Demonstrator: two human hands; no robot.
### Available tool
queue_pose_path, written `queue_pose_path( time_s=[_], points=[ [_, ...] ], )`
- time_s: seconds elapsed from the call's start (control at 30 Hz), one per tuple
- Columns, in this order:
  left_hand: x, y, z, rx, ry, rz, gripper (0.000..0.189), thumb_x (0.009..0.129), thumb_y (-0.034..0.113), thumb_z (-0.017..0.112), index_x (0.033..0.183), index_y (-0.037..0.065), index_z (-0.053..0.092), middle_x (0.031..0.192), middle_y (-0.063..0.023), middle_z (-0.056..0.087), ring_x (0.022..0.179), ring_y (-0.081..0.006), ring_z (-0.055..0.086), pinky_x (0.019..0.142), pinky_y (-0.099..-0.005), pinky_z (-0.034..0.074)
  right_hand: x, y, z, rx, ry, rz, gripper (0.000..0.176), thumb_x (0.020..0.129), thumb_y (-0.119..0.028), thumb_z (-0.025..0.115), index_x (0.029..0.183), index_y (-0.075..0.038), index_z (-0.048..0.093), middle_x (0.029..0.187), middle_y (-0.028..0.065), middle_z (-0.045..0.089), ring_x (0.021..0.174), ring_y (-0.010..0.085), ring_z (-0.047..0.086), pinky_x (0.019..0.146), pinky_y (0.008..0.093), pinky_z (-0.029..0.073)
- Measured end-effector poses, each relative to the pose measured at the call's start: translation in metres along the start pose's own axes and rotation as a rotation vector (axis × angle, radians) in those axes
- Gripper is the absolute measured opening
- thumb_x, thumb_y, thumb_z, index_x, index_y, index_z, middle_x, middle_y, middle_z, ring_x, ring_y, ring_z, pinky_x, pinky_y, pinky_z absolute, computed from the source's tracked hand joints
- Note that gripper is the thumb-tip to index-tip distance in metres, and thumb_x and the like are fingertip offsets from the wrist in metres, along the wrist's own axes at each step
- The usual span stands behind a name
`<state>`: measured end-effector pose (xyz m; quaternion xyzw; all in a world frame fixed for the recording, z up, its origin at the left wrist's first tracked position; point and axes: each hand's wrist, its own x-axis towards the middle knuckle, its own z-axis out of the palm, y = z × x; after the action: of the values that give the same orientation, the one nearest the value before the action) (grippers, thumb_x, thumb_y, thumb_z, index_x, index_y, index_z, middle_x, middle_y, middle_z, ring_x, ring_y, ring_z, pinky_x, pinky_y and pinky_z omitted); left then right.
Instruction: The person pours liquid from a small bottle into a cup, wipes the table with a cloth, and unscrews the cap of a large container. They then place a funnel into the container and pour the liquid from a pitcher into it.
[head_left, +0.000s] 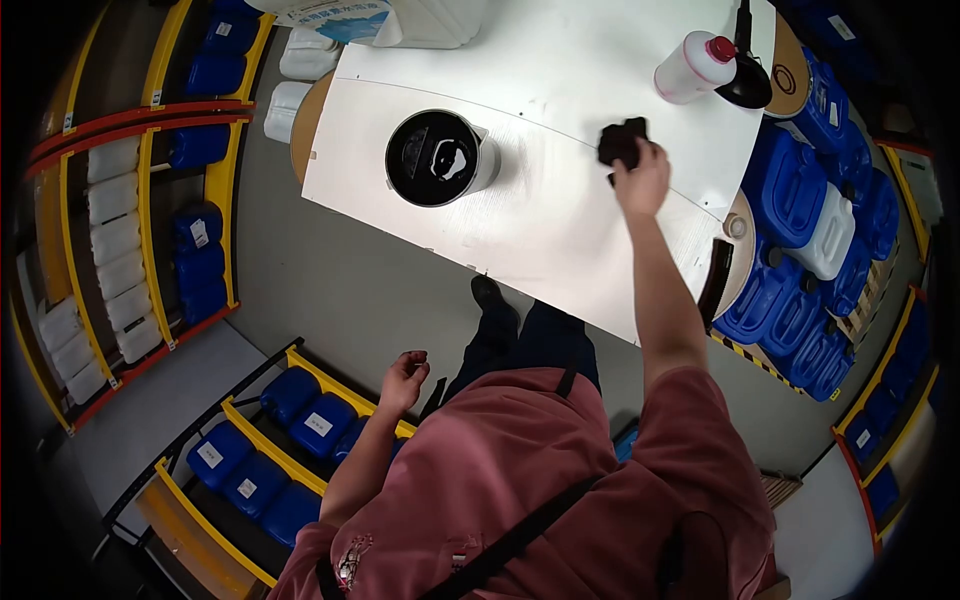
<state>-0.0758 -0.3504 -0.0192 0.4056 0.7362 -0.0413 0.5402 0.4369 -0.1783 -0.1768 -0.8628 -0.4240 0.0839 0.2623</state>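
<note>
My right hand (643, 182) reaches over the white table and grips a crumpled black cloth (622, 140), which rests on the tabletop. My left hand (404, 380) hangs low at my side, off the table, its fingers curled with nothing visible in them. Left of the cloth stands a pail (490, 165) with a pale outer wall, holding glossy black liquid. Beyond my right hand, a whitish bottle with a red cap (690, 72) stands on the table beside a black ladle-like tool (744, 84).
A large white jug with a blue label (420, 22) stands at the table's far edge. Blue jerrycans (785, 200) are piled on a pallet at right. Yellow-and-red racks (150, 210) with white and blue canisters line the left. More blue canisters (320, 420) sit behind my left arm.
</note>
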Motion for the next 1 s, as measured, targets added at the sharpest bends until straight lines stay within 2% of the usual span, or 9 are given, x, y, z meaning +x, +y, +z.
queue_pose_path(
  time_s=[0.07,0.17,0.33,0.5,0.57,0.67,0.87,0.93,1.0],
  points=[
    [-0.001,0.002,0.003,0.011,-0.005,0.020,0.034,0.101,0.016,0.064,0.129,-0.003,0.062,0.118,-0.0087,0.070,0.111,-0.0179,0.065,0.100,-0.0318,0.049,-0.019,-0.046,0.013,0.078,-0.209,-0.253,0.065,0.069,-0.014,0.089,0.131,-0.014,0.067,0.138,0.0124,0.059,0.122,0.0336,0.056,0.106,0.0421,0.049],
    [-0.006,0.011,0.002,-0.009,0.034,0.029,0.036,0.099,0.019,0.066,0.130,-0.001,0.063,0.116,-0.0111,0.073,0.106,-0.0188,0.069,0.095,-0.0322,0.053,-0.016,-0.084,0.021,0.154,-0.525,-0.472,0.061,0.070,-0.017,0.089,0.127,-0.015,0.070,0.135,0.0050,0.062,0.123,0.0270,0.057,0.107,0.0382,0.050],
    [-0.018,0.014,0.002,-0.055,0.104,0.017,0.036,0.100,0.019,0.065,0.131,-0.001,0.063,0.118,-0.0118,0.073,0.108,-0.0201,0.069,0.097,-0.0328,0.052,0.053,-0.093,0.031,0.284,-0.335,-0.356,0.056,0.074,-0.015,0.085,0.128,-0.011,0.069,0.138,0.0083,0.061,0.124,0.0307,0.058,0.108,0.0393,0.050],
    [-0.026,0.008,0.014,-0.077,0.105,-0.010,0.037,0.101,0.020,0.065,0.132,0.000,0.062,0.120,-0.0123,0.073,0.111,-0.0213,0.069,0.099,-0.0336,0.052,0.102,-0.104,0.057,0.036,-0.263,-0.439,0.052,0.082,-0.020,0.081,0.131,-0.010,0.068,0.138,0.0058,0.063,0.127,0.0292,0.055,0.111,0.0380,0.047],
    [-0.031,0.011,0.017,-0.095,0.080,-0.066,0.034,0.101,0.015,0.064,0.131,-0.002,0.062,0.122,-0.0104,0.070,0.113,-0.0197,0.066,0.103,-0.0328,0.049,0.088,-0.109,0.053,0.030,-0.304,-0.521,0.053,0.082,-0.022,0.081,0.131,-0.009,0.068,0.137,0.0065,0.063,0.127,0.0287,0.055,0.111,0.0382,0.046],
    [-0.033,0.022,0.018,-0.042,0.059,-0.096,0.035,0.102,0.016,0.064,0.131,-0.002,0.062,0.121,-0.0112,0.070,0.113,-0.0201,0.066,0.103,-0.0331,0.049,0.044,-0.099,0.034,0.037,-0.516,-0.741,0.067,0.072,-0.023,0.087,0.133,-0.009,0.065,0.136,0.0062,0.063,0.127,0.0269,0.055,0.109,0.0404,0.046],
    [-0.022,0.009,0.015,-0.046,0.073,-0.008,0.040,0.100,0.023,0.066,0.134,0.000,0.062,0.120,-0.0138,0.072,0.109,-0.0223,0.069,0.098,-0.0345,0.053,-0.037,-0.053,-0.024,0.161,-0.634,-0.928,0.074,0.062,-0.024,0.090,0.131,-0.010,0.066,0.132,0.0066,0.063,0.124,0.0261,0.056,0.106,0.0393,0.043],
    [-0.022,0.018,0.014,-0.030,0.059,-0.011,0.039,0.101,0.020,0.065,0.134,-0.001,0.061,0.122,-0.0128,0.071,0.112,-0.0212,0.067,0.100,-0.0339,0.051,-0.057,-0.032,-0.043,0.058,-0.712,-1.021,0.076,0.061,-0.024,0.090,0.132,-0.010,0.065,0.132,0.0064,0.063,0.125,0.0269,0.055,0.107,0.0385,0.042],
    [-0.017,0.021,0.014,-0.019,0.047,-0.020,0.038,0.101,0.018,0.065,0.134,-0.001,0.060,0.124,-0.0117,0.069,0.115,-0.0200,0.065,0.102,-0.0334,0.050,-0.065,-0.013,-0.055,0.052,-0.690,-1.078,0.073,0.062,-0.022,0.089,0.130,-0.012,0.065,0.129,0.0062,0.063,0.121,0.0275,0.057,0.101,0.0382,0.047]
  ],
)
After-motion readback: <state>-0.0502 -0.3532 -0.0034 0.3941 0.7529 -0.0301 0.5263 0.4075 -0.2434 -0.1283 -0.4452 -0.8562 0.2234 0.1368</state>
